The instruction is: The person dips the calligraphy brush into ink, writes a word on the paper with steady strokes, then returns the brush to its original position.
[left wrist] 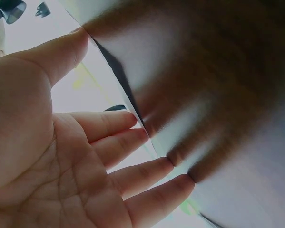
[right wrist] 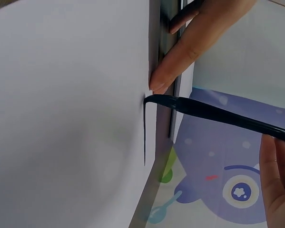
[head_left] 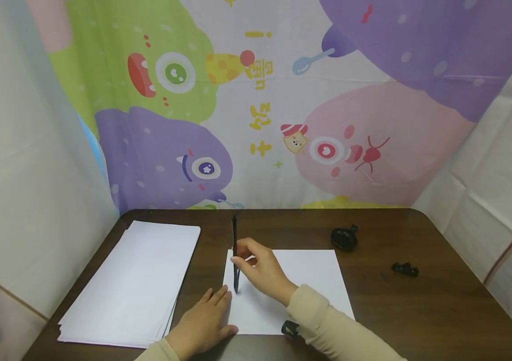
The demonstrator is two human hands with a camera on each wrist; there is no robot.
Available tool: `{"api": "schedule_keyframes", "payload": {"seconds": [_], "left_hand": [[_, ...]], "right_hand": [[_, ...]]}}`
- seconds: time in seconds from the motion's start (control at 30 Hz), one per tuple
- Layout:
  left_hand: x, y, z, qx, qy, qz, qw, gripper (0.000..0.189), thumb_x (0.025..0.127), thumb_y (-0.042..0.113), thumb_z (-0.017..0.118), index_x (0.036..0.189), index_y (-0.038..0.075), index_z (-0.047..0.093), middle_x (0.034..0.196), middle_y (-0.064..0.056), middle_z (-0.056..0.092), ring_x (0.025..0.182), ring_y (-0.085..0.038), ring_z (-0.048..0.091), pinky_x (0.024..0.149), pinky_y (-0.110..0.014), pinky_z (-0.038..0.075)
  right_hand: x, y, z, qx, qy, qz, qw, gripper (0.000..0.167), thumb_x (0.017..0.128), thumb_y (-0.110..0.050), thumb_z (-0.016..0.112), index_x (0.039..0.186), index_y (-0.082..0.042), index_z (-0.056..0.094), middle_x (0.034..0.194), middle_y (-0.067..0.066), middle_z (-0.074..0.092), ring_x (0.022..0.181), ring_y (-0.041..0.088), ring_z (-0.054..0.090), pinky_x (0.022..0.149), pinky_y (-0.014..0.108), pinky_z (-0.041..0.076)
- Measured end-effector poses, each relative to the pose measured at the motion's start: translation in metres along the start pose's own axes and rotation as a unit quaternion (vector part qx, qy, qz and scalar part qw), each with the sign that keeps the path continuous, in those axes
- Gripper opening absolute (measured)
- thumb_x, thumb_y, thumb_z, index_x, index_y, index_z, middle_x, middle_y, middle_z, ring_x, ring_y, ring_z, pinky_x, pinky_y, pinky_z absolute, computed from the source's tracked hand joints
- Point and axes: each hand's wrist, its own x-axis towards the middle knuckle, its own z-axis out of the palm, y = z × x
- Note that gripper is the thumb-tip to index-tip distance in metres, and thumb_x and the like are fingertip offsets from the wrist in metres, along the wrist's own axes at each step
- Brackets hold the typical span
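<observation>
My right hand (head_left: pixel 262 268) pinches a black writing brush (head_left: pixel 235 235) by its handle and holds it nearly upright. In the right wrist view the brush's bent tip (right wrist: pixel 154 99) touches the white sheet of paper (right wrist: pixel 75 95), and a thin dark line (right wrist: pixel 144 137) runs from it along the paper. My left hand (head_left: pixel 203 318) lies at the sheet's left edge, beside the brush tip. Its fingers are extended and spread, with the fingertips touching the paper and the table in the left wrist view.
A stack of white paper (head_left: pixel 134 286) lies at the left of the dark wooden table (head_left: pixel 400 321). To the right are a round black dish (head_left: pixel 344 239) and a small black bumpy piece (head_left: pixel 404 269). A small black object (head_left: pixel 289 328) shows by the right sleeve.
</observation>
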Motion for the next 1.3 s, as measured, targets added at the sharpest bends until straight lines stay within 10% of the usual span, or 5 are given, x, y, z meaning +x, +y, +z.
{"api": "schedule_keyframes", "payload": {"seconds": [1.3], "left_hand": [[0.000,0.001,-0.005,-0.007,-0.020,0.001,0.9998,0.080,0.084,0.050,0.070,0.139,-0.005,0.049,0.150,-0.023,0.043,0.135,-0.050,0.042,0.111,-0.058,0.037]], "right_hand": [[0.026,-0.012,-0.029,0.076,0.109,0.016,0.9911,0.015,0.089,0.007,0.063,0.102,0.010,0.056,0.091,0.026,0.064,0.081,0.036,0.066,0.071,0.015,0.056]]}}
